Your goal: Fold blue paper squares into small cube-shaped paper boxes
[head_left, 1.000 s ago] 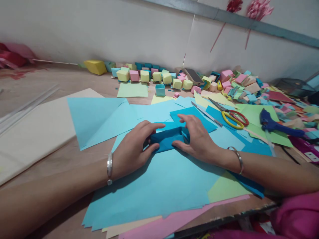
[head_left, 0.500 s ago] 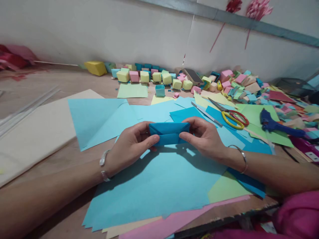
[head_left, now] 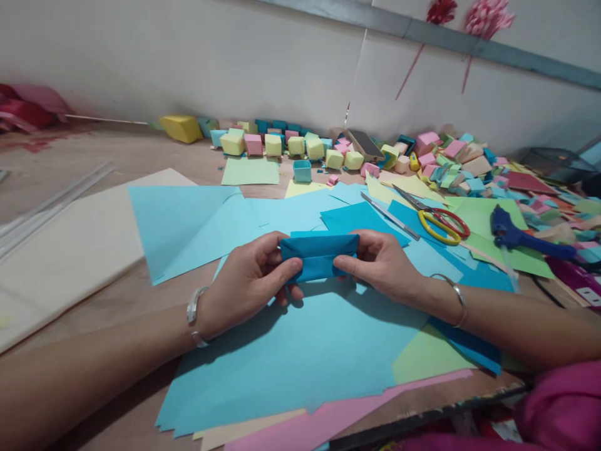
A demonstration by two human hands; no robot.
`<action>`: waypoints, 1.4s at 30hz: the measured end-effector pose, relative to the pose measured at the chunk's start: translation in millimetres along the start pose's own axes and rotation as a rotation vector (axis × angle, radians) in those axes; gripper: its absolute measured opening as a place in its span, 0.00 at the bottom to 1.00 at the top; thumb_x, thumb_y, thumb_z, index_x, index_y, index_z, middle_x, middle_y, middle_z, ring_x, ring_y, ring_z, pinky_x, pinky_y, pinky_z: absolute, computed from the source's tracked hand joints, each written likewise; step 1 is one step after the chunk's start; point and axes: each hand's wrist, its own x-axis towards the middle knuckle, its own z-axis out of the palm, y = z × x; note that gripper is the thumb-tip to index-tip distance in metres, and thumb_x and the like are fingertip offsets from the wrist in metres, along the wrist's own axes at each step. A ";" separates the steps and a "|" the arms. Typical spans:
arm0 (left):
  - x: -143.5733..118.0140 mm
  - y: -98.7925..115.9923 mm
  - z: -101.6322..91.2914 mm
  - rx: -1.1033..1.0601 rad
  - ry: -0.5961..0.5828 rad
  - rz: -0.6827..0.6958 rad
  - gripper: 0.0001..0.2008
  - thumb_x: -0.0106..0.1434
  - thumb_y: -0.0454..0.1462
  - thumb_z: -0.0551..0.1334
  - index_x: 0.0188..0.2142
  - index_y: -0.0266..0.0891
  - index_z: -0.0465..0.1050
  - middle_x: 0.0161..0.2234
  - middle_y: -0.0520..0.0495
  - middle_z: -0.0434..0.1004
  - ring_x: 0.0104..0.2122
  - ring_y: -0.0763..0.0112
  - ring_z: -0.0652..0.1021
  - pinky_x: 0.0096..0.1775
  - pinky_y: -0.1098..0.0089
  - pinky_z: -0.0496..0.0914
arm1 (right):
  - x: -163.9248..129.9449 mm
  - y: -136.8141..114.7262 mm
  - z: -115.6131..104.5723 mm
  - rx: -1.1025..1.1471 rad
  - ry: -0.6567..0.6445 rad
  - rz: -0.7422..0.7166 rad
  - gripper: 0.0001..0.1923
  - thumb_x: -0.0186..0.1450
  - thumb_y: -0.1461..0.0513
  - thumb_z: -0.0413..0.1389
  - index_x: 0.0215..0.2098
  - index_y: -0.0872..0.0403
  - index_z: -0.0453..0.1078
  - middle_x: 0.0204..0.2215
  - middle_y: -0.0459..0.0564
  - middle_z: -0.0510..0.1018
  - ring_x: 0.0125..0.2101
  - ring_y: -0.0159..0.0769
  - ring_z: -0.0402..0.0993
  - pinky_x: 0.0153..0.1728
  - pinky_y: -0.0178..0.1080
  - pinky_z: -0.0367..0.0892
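A folded blue paper piece (head_left: 319,257) is held above a large light-blue sheet (head_left: 300,351) on the worktop (head_left: 141,156). Its left end is pinched by the left hand (head_left: 248,282), thumb on top and fingers curled beneath; its right end is pinched by the right hand (head_left: 382,263) in the same manner. Just beyond the right hand, yellow-handled scissors (head_left: 439,222) and a blue glue gun (head_left: 521,235) are laid on coloured papers. Farther beyond both hands, a row of paper cubes (head_left: 291,144) is lined along the wall.
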 end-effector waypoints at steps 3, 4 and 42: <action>1.4 -1.5 -0.5 -0.019 0.001 -0.005 0.13 0.62 0.40 0.62 0.43 0.36 0.64 0.21 0.51 0.78 0.21 0.67 0.81 0.21 0.76 0.72 | -0.5 -0.1 -0.4 -0.001 0.001 -0.003 0.11 0.56 0.60 0.64 0.28 0.56 0.67 0.20 0.42 0.74 0.18 0.25 0.70 0.17 0.28 0.65; 1.8 -1.7 -0.6 -0.020 0.003 -0.001 0.14 0.62 0.40 0.62 0.43 0.36 0.65 0.21 0.51 0.79 0.21 0.68 0.80 0.21 0.76 0.73 | -0.9 -0.1 -0.4 0.003 -0.006 0.004 0.11 0.56 0.60 0.64 0.28 0.56 0.67 0.20 0.42 0.75 0.19 0.25 0.71 0.18 0.28 0.66; -1.7 4.7 -0.7 -0.067 0.034 -0.011 0.12 0.59 0.38 0.63 0.42 0.36 0.71 0.21 0.51 0.78 0.19 0.71 0.78 0.20 0.76 0.71 | -3.6 8.3 -5.1 0.130 -0.111 0.048 0.16 0.63 0.58 0.59 0.48 0.58 0.71 0.15 0.42 0.76 0.12 0.24 0.68 0.12 0.25 0.61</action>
